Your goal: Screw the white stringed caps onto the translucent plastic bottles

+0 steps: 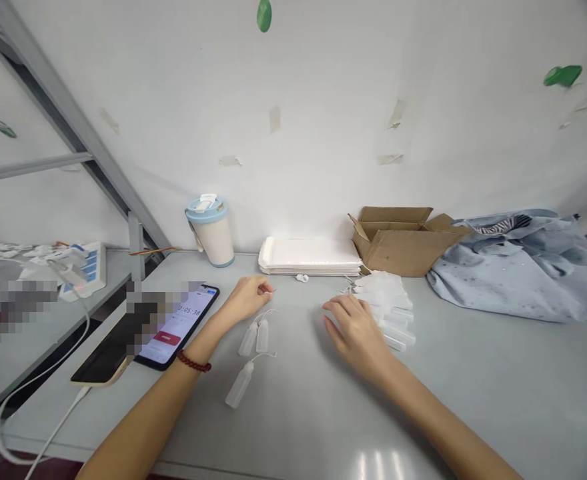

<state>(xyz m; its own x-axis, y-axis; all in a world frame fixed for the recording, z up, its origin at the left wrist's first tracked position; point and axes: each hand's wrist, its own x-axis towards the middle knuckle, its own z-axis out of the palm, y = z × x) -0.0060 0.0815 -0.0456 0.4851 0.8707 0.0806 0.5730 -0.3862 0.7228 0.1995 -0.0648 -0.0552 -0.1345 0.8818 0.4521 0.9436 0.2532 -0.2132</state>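
My left hand (248, 298) is pinched, its thumb and forefinger closed at a small whitish bit too tiny to name. Just below it, two small translucent plastic bottles with thin cords (262, 335) lie close together. Nearer the front, another such bottle (238, 385) lies at a slant with its cord stretched to the right. My right hand (352, 331) hovers or rests palm down, fingers apart and holding nothing visible. Right beside it is a pile of similar bottles (386, 300), partly hidden behind the hand.
Along the wall stand a lidded cup (216, 233), a stack of white envelopes (313, 257), an open cardboard box (398, 250) and a light blue cloth bag (518, 267). Two phones lie on the left, one showing a timer (183, 320), with a charging cable (63, 423) nearby.
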